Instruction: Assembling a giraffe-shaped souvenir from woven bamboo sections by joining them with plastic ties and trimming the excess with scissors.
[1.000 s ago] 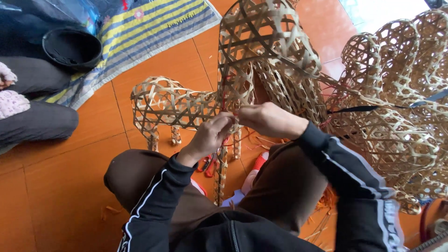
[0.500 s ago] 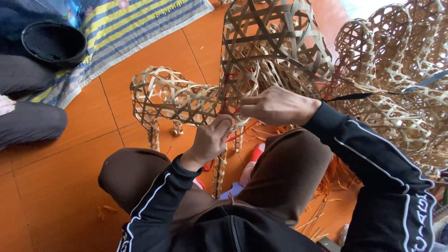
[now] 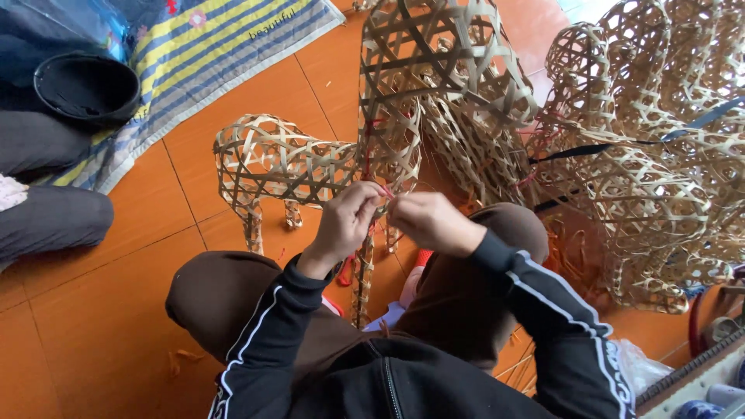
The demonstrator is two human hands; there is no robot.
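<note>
From the head camera, the person is sitting on the orange tiled floor (image 3: 116, 326) with knees drawn up, and both hands are meeting at the front of a woven bamboo animal frame (image 3: 310, 167) that is standing on thin legs just ahead of the knees. The left hand (image 3: 345, 221) is pinching with fingers together at a red strand (image 3: 386, 194) where the frame's neck is joining the body; the right hand (image 3: 431, 221) is closing its grip right beside it, seemingly on the same strand, though the fingertips are too hidden to be sure. Behind the frame, a tall open-weave basket (image 3: 434, 70) is leaning, and a heap of woven bamboo pieces (image 3: 660, 171) is lying to the right. A black bowl (image 3: 85, 89) is sitting on a striped mat (image 3: 209, 54) at the upper left, near another person's dark-clothed legs (image 3: 50, 221).
</note>
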